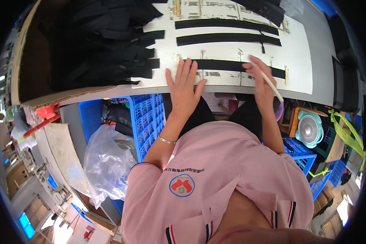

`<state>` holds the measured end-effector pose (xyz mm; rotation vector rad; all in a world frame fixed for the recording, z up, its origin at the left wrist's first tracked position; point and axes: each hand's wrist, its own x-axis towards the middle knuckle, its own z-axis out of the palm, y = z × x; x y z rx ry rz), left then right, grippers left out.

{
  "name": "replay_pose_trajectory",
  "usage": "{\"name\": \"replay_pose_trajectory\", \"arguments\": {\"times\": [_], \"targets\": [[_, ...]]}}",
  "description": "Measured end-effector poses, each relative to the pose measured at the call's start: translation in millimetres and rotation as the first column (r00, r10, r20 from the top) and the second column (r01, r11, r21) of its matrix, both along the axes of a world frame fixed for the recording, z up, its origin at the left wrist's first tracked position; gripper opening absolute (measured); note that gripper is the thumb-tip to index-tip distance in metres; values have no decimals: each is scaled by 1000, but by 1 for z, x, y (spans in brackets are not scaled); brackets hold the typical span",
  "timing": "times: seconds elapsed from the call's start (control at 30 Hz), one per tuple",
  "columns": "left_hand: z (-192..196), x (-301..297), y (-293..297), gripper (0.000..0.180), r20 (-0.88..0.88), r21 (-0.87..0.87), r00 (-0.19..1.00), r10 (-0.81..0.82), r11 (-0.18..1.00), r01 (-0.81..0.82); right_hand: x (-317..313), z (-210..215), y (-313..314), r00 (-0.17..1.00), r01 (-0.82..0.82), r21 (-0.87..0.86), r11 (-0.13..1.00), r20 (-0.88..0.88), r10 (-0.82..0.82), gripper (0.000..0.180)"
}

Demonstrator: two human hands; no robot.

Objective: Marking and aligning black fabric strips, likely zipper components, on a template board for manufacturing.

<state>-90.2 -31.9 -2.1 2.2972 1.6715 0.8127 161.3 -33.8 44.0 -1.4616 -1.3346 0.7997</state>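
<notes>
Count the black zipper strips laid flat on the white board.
3: top strip, middle strip, nearest strip under both hands. More black strips lie heaped to the left, uncountable.

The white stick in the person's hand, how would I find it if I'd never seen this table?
Look at the white board on the table, with three black strips. At the nearest strip, the right hand holds a thin white stick slanting back over the table edge. It is the only pale, slim thing among the black strips.
</notes>
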Motion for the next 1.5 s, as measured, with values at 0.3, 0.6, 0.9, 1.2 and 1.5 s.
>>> {"name": "replay_pose_trajectory", "arguments": {"times": [0.3,0.6,0.9,1.2,1.5], "targets": [[1,0,0,58,18,-10,1000,8,1000,-7,-79,-17,47,967,-185,-63,981,-190,171,22],[0,1,1,58,11,25,1000,-1,1000,1,-82,-31,47,977,-200,13,980,-72,200,19],[1,2,1,57,9,26,1000,0,1000,0,-82,-38,49,979,-194,94,977,84,186,18],[1,3,1,57,8,21,1000,6,1000,-6,-77,-32,44,958,-285,16,958,1,285,21],[3,2,1,57,-7,3,1000,-4,1000,4,-64,-22,40,949,-292,-56,955,-142,282,22]]}}
